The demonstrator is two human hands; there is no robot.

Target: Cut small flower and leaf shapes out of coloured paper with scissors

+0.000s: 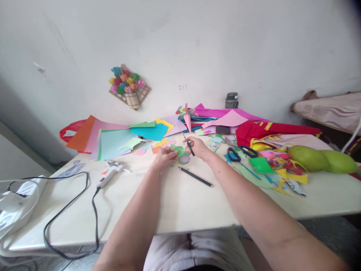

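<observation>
My left hand (166, 155) is closed round a small green paper piece (179, 151) near the middle of the table (180, 203). My right hand (198, 146) grips a pair of small scissors (186, 138) whose blades point up and away from me. A purple and green paper scrap (184, 159) lies just under both hands. A black pencil (195, 177) rests on the table in front of my right wrist.
A white glue gun (110, 174) with a black cable (70, 214) lies at the left. Coloured paper sheets (118, 137) cover the back. Blue-handled scissors (239, 153), paper scraps (279, 165) and a green gourd-shaped thing (321, 159) sit at the right. A paper flower piece (128, 86) hangs on the wall.
</observation>
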